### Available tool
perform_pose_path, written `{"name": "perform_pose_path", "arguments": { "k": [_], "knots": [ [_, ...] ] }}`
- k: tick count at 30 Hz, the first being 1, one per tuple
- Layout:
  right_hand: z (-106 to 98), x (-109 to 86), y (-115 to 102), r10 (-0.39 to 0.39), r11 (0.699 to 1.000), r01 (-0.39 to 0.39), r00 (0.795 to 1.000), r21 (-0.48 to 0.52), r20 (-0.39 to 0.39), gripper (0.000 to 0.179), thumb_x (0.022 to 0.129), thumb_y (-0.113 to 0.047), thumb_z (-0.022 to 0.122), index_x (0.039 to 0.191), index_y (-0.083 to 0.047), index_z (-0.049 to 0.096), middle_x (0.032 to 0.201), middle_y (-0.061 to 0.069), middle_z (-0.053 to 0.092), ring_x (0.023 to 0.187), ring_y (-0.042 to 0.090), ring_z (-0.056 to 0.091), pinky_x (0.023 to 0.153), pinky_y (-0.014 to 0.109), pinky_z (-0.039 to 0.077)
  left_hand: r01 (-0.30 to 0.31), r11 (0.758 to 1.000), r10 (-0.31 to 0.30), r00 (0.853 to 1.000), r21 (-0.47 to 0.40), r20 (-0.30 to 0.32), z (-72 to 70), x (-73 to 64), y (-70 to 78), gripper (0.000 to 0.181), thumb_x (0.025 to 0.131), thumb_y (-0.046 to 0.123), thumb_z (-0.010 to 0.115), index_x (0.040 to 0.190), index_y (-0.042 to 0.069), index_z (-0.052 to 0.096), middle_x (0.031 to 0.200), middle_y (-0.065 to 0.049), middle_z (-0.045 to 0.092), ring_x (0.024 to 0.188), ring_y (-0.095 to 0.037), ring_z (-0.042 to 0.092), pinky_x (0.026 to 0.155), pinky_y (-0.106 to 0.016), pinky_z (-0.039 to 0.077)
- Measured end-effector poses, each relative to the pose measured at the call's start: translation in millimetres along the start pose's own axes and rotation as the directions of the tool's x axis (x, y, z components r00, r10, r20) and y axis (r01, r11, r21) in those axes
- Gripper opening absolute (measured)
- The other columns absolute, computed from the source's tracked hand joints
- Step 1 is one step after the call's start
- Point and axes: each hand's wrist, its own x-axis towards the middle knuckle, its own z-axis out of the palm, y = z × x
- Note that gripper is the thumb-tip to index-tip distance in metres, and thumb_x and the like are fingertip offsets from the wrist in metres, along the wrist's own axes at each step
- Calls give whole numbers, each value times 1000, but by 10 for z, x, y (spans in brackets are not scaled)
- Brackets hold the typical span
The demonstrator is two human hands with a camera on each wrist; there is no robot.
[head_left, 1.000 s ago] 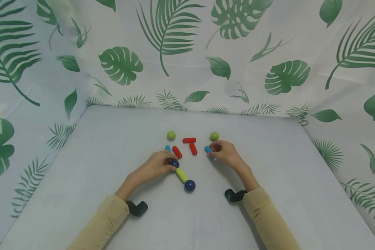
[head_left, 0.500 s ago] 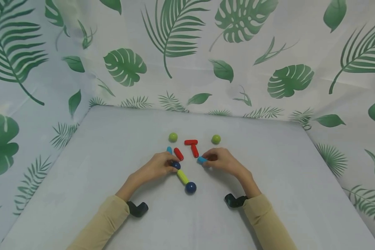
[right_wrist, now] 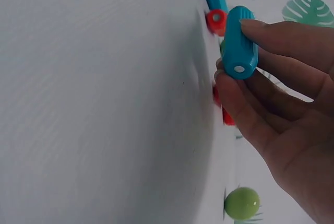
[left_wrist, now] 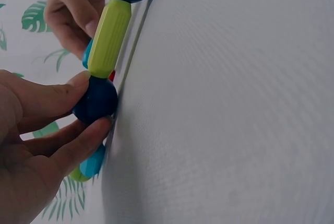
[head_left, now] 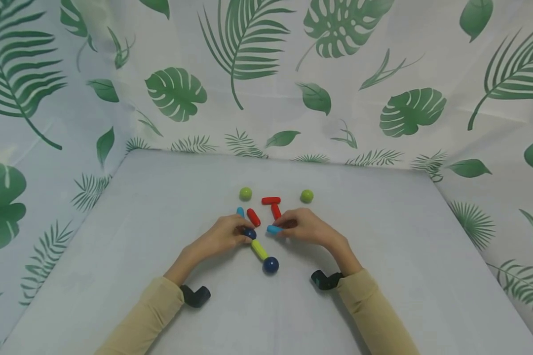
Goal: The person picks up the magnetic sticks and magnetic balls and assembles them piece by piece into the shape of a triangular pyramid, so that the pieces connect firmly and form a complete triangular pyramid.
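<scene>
My left hand (head_left: 224, 235) pinches a dark blue ball (left_wrist: 96, 99) between thumb and fingers. A yellow-green rod (head_left: 259, 250) joins that ball to a second dark blue ball (head_left: 270, 265) nearer the front. In my right hand (head_left: 308, 228) a light blue rod (right_wrist: 240, 44) is held by thumb and fingertips, with a silvery disc showing at its end. The held rod's left end lies just right of the left hand's ball, a gap between them. Past the left fingers, another light blue rod (head_left: 240, 211) is partly hidden.
Red rods lie behind the hands: one slanted rod (head_left: 253, 217), one crosswise rod (head_left: 271, 200), and one rod (head_left: 276, 211) partly covered by the right fingers. Two green balls sit farther back, a left ball (head_left: 246, 194) and a right ball (head_left: 307, 196). Leaf-patterned cloth (head_left: 266, 113) bounds the white table.
My right hand has carried the light blue rod left and slightly toward the front, close to the ball in my left hand. The left hand has stayed in place, holding its ball.
</scene>
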Motion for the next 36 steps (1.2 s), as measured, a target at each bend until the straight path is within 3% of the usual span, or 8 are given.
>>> {"name": "perform_pose_path", "arguments": {
  "k": [4,12,21,29,36],
  "knots": [
    [21,71,-65,-26,999,27,999,-19,42,24,94,-17,75,117,-13,78,108,-2,75,93,16,62,84,30,56,-3,1000,3,1000,0,8,-11,3,-11,32,91,5,77,122,4,73,112,-7,70,98,-19,64,93,-35,58],
    [53,172,-175,-133,990,138,985,-41,107,23,93,-11,75,116,-10,78,107,-1,78,94,11,68,89,30,59,-32,999,32,999,-2,24,-11,9,-16,29,92,3,74,121,1,73,112,-9,70,100,-20,66,93,-35,59],
    [52,206,-193,-130,991,134,984,-25,118,20,94,-12,74,113,-13,80,105,-4,78,90,10,65,84,26,57,-56,998,56,998,12,26,-13,16,-31,30,93,-1,72,122,0,72,114,-11,70,103,-22,65,96,-37,58],
    [-41,231,-163,-115,993,115,993,30,-13,20,97,-11,68,115,-8,77,108,1,77,97,16,67,89,33,58,-44,998,43,999,36,30,-22,20,-28,30,93,1,72,124,2,72,117,-10,71,102,-21,63,97,-38,57],
    [-234,200,-58,-22,991,40,990,125,-138,23,99,-19,69,117,-8,76,113,5,75,101,22,68,93,40,59,-49,998,47,998,41,40,-14,14,-21,32,94,2,71,127,2,71,121,-10,71,102,-20,62,96,-38,57]
  ]
}}
